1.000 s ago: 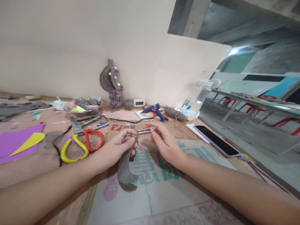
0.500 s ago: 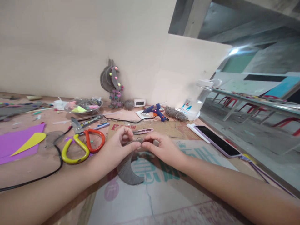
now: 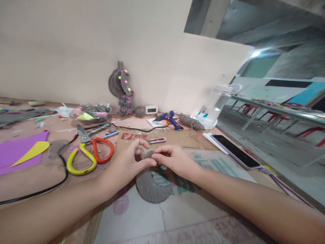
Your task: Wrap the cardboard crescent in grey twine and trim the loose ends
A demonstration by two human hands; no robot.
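Note:
A crescent wrapped in grey yarn (image 3: 154, 191) shows below my hands, above the printed cardboard. Its upper end is partly hidden by my fingers. My left hand (image 3: 138, 159) is closed, thumb against fingers, on a small grey yarn part (image 3: 149, 153) at the top of the crescent. From the other side my right hand (image 3: 171, 158) pinches that same grey part, its thumb and fingertips almost touching my left thumb. Just beyond the fingers lies a pink craft knife (image 3: 156, 140).
Scissors (image 3: 81, 159) with yellow and red handles lie left, near purple foam sheets (image 3: 22, 149). Behind are a blue glue gun (image 3: 169, 118), a grey yarn bundle (image 3: 191, 122) and a water jug (image 3: 215, 106). A phone (image 3: 236, 152) rests right. A hanging ornament (image 3: 119, 84) is on the wall.
The crescent has turned and shifted right, so its curve now faces down with the tips upward. My hands stay close together at its top, fingers slightly regripped.

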